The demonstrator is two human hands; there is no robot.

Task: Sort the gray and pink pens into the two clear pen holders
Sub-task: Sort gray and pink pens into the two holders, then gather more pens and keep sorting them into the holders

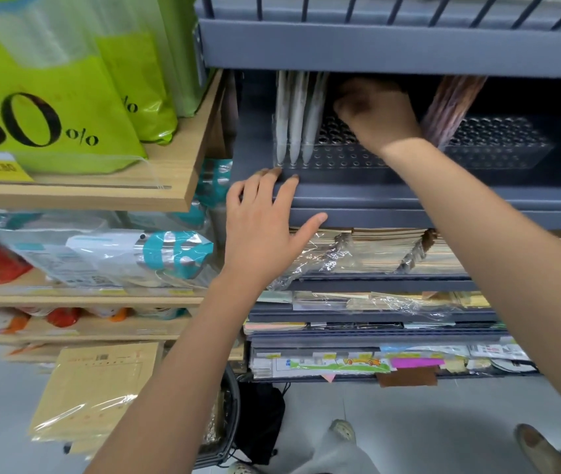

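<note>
- Reaching far in under the upper shelf (391,49), the right hand (374,114) sits in shadow and blur; its fingers curl inward, but I cannot tell whether they pinch a pen.
- That same shelf cuts off the tops of the gray pens (294,118), just left of the right hand, and of the pink pens (446,107), just right of it.
- The right wrist covers the place where the two holders meet, so their facing ends are hidden.
- Three gray pens show as pale, slim barrels, standing tip-down and close together at the far left end of the left clear holder (340,160), whose hole-dotted top runs on beneath the right hand.
- The pink pens form a dusty-pink bunch, too blurred to count, tilted with their tops away from the right hand; they stand in the end of the right clear holder (504,145) nearest that hand.
- The left hand (265,227) is spread wide and holds nothing; its fingertips rest on the front lip of the lower shelf (409,200), just below the gray pens.
</note>
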